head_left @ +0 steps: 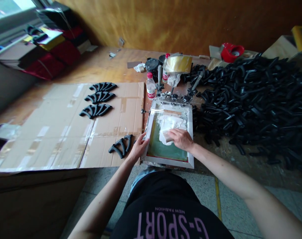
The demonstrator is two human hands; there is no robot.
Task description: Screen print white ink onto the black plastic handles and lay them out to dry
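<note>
A silver screen-printing frame [167,161] lies flat on the wooden bench, with green mesh [167,149] inside it and a mound of white paste [172,123] on the mesh. My left hand [140,148] grips the frame's left edge near the front corner. My right hand [181,139] presses on a small pale pad or scraper [166,136] at the edge of the paste, and its exact form is mostly hidden. Black curved plastic parts [121,146] lie on the cardboard sheet [116,113] just left of my left hand.
A large heap of black curved parts [250,103] fills the bench's right side. Behind the frame stand metal hinge clamps [174,97], a water bottle [151,86], and a tape roll [177,63]. Further rows of black parts [99,97] lie on the cardboard.
</note>
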